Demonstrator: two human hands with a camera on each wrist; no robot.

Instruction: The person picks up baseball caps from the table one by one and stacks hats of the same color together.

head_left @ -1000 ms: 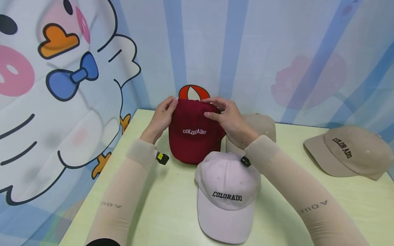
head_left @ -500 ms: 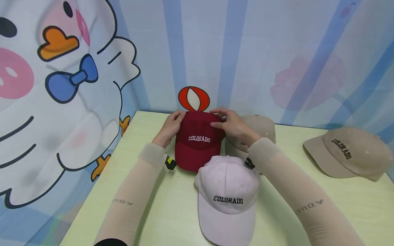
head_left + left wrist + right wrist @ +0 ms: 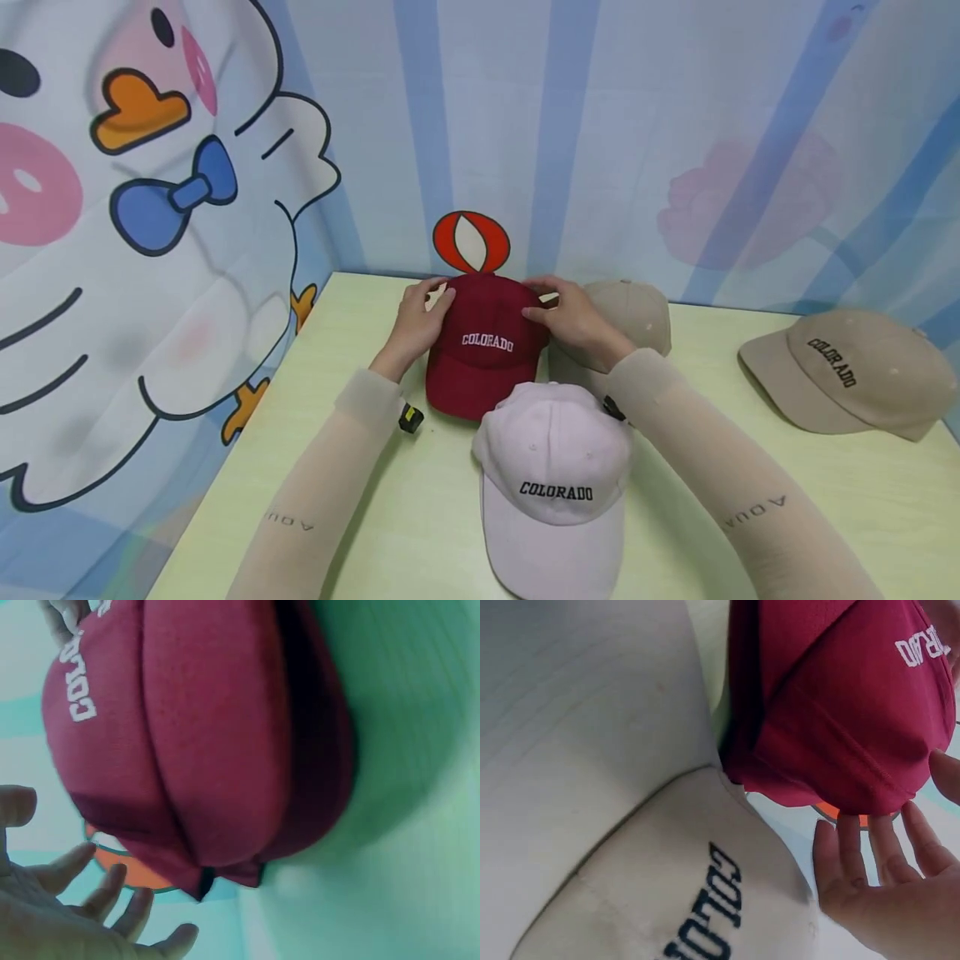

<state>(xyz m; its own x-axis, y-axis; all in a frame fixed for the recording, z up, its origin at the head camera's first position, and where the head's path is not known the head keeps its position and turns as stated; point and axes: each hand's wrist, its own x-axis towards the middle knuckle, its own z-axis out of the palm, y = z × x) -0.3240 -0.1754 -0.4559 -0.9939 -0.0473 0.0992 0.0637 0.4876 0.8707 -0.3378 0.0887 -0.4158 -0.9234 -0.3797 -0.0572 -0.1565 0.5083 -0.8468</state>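
Note:
A dark red baseball cap (image 3: 480, 379) with white COLORADO lettering sits on the table, brim facing me. My left hand (image 3: 416, 321) is beside its left side in the head view; the left wrist view shows that hand (image 3: 71, 911) with fingers spread, apart from the fabric. On the other side, my right hand (image 3: 576, 318) touches the crown. In the right wrist view, this hand (image 3: 900, 904) has loosely extended fingertips at the cap's edge and its thumb against the crown. A pale pinkish cap (image 3: 555, 454) lies in front, overlapping the red brim in the head view.
A beige cap (image 3: 637, 312) stands just right of the red one, partly behind my right hand. Another beige cap (image 3: 862, 371) lies at the far right of the pale yellow table (image 3: 405, 533). A cartoon-printed backdrop (image 3: 622, 150) rises behind the table and along its left.
The red cap has come down slightly right onto the table, with both hands following. In the last half second, the left fingers have opened away from it and the right hand has shifted outward.

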